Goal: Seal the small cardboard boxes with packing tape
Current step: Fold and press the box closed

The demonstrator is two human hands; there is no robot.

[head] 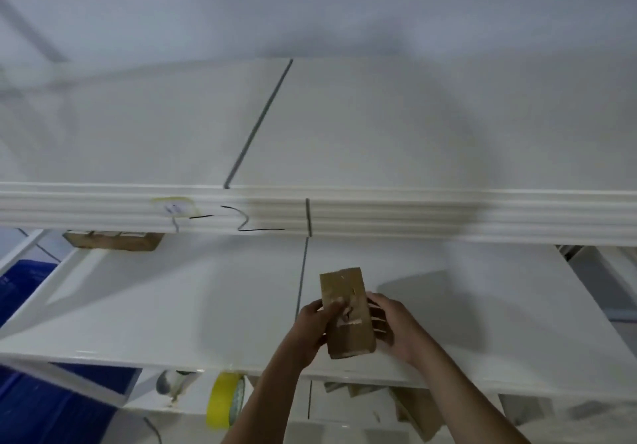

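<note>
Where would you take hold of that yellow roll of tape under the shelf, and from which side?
Probably by its rim, coming from the front. The yellow tape roll stands on edge below the white shelf, with its open core facing right. Fingers could go through the core and the thumb over the outer band. Both hands are busy: the left hand and right hand hold the cardboard box.
</note>
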